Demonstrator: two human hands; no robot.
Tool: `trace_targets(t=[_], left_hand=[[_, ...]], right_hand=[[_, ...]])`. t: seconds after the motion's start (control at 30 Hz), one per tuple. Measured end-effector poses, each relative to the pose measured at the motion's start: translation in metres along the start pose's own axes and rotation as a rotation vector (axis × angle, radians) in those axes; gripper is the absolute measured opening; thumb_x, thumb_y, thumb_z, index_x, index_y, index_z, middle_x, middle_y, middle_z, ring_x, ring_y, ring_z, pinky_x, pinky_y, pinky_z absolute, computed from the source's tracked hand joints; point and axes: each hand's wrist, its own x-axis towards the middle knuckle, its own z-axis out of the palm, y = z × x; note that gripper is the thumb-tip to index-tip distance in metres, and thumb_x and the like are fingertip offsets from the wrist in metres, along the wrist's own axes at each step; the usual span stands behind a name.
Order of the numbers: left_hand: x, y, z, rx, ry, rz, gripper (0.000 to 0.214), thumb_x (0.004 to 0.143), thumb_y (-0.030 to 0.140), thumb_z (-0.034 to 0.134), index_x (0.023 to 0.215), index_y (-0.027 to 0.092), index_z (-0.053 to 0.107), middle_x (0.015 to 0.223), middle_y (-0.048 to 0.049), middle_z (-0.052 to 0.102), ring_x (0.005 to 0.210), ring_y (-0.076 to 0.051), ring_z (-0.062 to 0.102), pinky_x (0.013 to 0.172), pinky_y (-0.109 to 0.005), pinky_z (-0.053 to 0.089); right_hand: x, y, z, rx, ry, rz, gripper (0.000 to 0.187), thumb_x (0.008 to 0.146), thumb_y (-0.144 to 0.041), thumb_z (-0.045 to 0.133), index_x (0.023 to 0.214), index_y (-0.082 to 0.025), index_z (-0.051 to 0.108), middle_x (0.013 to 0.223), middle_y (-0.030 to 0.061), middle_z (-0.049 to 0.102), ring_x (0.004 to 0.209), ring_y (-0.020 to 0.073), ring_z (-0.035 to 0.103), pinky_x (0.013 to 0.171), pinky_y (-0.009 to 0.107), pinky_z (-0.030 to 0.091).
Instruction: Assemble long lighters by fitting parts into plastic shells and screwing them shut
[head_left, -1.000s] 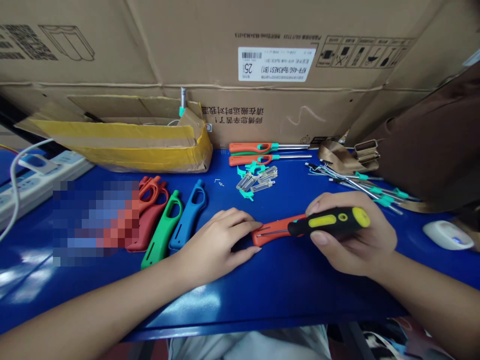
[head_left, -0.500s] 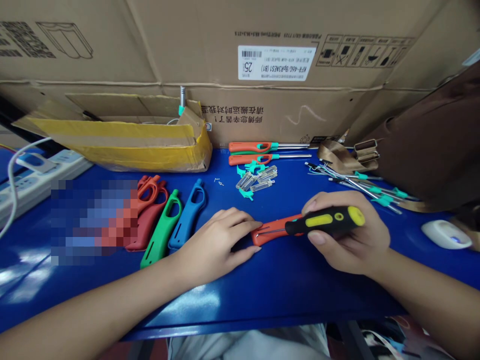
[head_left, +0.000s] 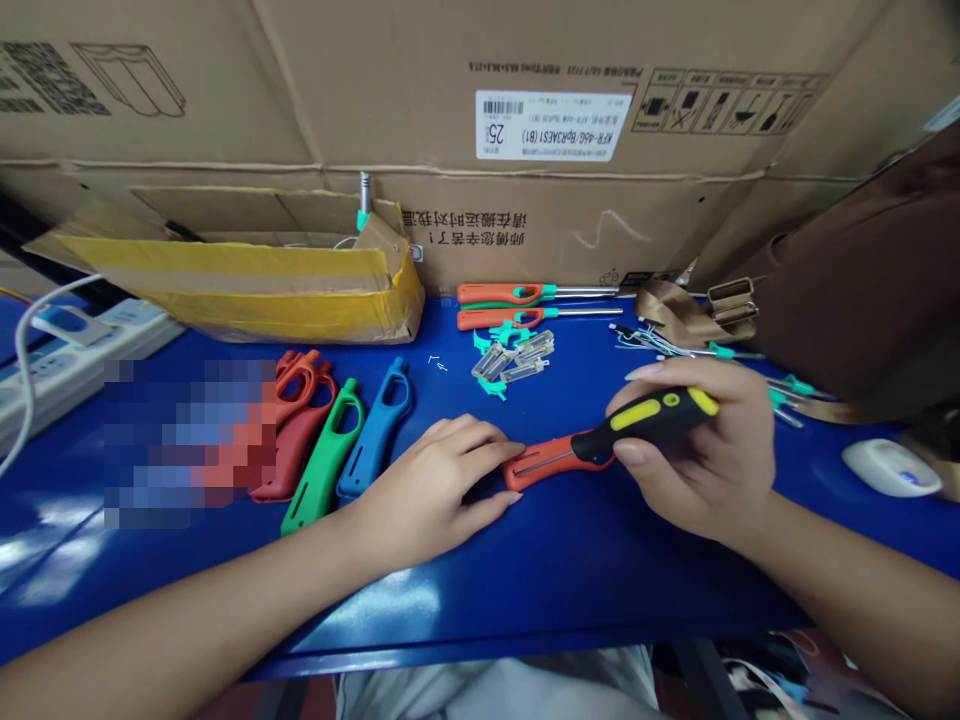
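My left hand [head_left: 442,480] pinches the left end of an orange lighter casing [head_left: 546,460] lying on the blue table [head_left: 495,590]. In my right hand [head_left: 712,460] is a screwdriver [head_left: 652,420] with a black and yellow handle, tilted up to the right. Its thin shaft lies along the casing, the tip near the left end by the slot. Left of my left hand lie a blue casing [head_left: 379,430], a green casing [head_left: 324,465] and several red and orange ones [head_left: 300,430]. Clear plastic tanks [head_left: 525,360] with teal pieces lie behind the worked casing.
Long-nosed orange lighters [head_left: 499,318] lie at the back before a large cardboard box [head_left: 420,110]. A yellow-taped carton [head_left: 262,295] and a power strip [head_left: 97,350] stand left. Metal rods [head_left: 720,352], a brown bag [head_left: 847,270] and a white mouse-shaped object [head_left: 891,468] are right.
My right hand has tilted the screwdriver handle upward and slightly left. Its fingers have shifted on the handle. My left hand and the casing stay in place.
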Motion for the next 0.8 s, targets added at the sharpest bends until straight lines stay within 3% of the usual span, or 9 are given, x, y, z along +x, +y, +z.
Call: trace_targets(t=[0.43,0.8], left_hand=[[-0.0013,-0.0009,0.0001,0.007,0.001,0.016,0.037,0.097,0.029,0.064,0.132,0.018,0.061,0.119,-0.0090,0.067,0.109,-0.024,0.060,0.096,-0.041,0.047],[-0.0009,-0.0006,0.0006,0.016,-0.005,0.019,0.036,0.098,0.029,0.063,0.132,0.017,0.061,0.118,-0.0079,0.066,0.110,-0.023,0.060,0.097,-0.040,0.046]], right_hand=[[-0.0083,0.0062,0.0023,-0.050,0.028,0.096,0.043,0.085,-0.026,0.075,0.125,-0.024,0.059,0.094,0.0068,0.065,0.081,0.0232,0.068,0.073,0.041,0.059],[-0.0049,0.0029,0.0076,0.121,-0.017,0.247,0.040,0.088,-0.017,0.071,0.124,-0.028,0.058,0.087,0.0020,0.062,0.064,0.0148,0.066,0.046,0.025,0.056]])
